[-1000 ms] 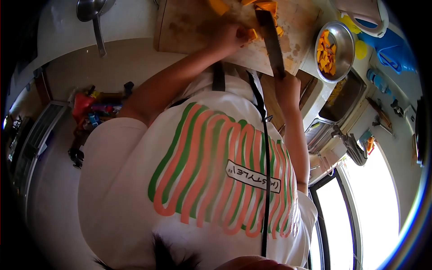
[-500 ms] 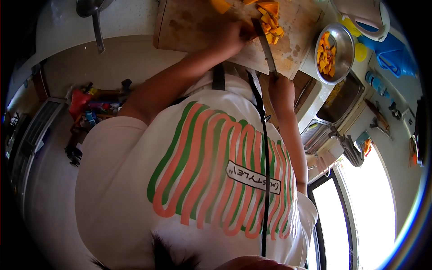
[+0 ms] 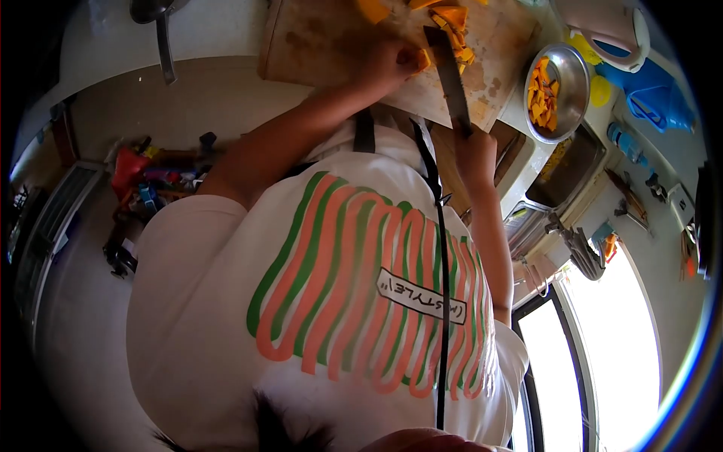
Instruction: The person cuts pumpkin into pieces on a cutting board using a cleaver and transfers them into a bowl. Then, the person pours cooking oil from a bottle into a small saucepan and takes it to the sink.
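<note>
Fingers of the right hand [image 3: 476,154] curl around the handle of the knife [image 3: 452,81]; those of the left hand [image 3: 382,69] pinch an orange chunk [image 3: 424,59], and more orange bits [image 3: 461,34] lie on the wooden board [image 3: 320,56]

Dark-bladed knife [image 3: 450,79] — slanted over the wooden board [image 3: 309,56], between an orange chunk [image 3: 425,60] and cut orange pieces [image 3: 456,34]

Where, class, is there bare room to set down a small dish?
Bare counter shows between the spoon and the cutting board; the board's left part, between its left edge and the left hand, is also bare. It is crowded around the knife and orange pieces, and right of the metal bowl, by the blue container.
</note>
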`<state>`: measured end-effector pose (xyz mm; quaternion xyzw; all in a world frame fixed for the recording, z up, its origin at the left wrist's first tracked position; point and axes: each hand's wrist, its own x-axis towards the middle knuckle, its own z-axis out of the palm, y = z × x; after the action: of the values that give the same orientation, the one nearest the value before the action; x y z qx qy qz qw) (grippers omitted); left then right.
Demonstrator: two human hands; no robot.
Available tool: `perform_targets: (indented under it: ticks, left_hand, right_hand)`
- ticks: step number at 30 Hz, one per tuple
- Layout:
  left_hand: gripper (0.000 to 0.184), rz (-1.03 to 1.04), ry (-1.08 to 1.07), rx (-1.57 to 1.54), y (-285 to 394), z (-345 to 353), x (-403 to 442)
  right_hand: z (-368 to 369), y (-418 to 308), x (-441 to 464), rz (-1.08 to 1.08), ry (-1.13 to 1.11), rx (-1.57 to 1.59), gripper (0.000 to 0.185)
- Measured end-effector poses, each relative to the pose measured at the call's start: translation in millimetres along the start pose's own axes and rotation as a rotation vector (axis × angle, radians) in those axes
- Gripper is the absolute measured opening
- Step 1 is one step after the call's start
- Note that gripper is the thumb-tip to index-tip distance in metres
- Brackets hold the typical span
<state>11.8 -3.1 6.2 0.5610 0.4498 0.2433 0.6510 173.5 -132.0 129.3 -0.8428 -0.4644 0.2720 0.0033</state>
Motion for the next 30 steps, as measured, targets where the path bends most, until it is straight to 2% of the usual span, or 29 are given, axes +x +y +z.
perform_targets:
  ticks: [7,10,13,17,20,21,24,25,28,30]
  left_hand:
    - [0.028,-0.010,0.048,0.126,14,0,-4]
    - [0.025,0.009,0.065,0.196,22,-2,-5]
    - [0.023,0.046,0.101,0.206,25,1,-3]
    - [0.024,0.116,0.106,0.214,20,3,0]
    - [0.021,0.063,0.058,0.215,13,-1,-2]
    - [0.020,0.060,0.061,0.182,9,1,-4]
    - [0.019,0.041,0.066,0.127,6,-3,-3]
    - [0.019,0.019,0.055,0.131,11,-6,-4]
    - [0.020,-0.033,0.037,0.041,10,-3,-4]
    - [0.020,-0.038,0.029,0.001,3,0,0]
  right_hand:
    - [12,11,-9,-0.082,0.025,-0.011,0.045]
    - [4,2,-10,-0.032,-0.036,-0.026,0.042]
    - [-1,-6,-3,0.060,-0.173,-0.117,0.028]
    - [8,-4,16,0.075,-0.245,-0.192,0.032]
    - [10,12,26,-0.029,-0.259,-0.111,0.036]
    - [4,9,25,0.042,-0.240,-0.068,0.038]
    - [12,14,16,-0.012,0.014,0.062,0.052]
    - [8,13,13,-0.021,0.008,0.034,0.053]
    - [-9,-5,1,0.095,-0.144,-0.085,0.036]
    - [-1,2,-3,0.029,-0.099,-0.074,0.032]
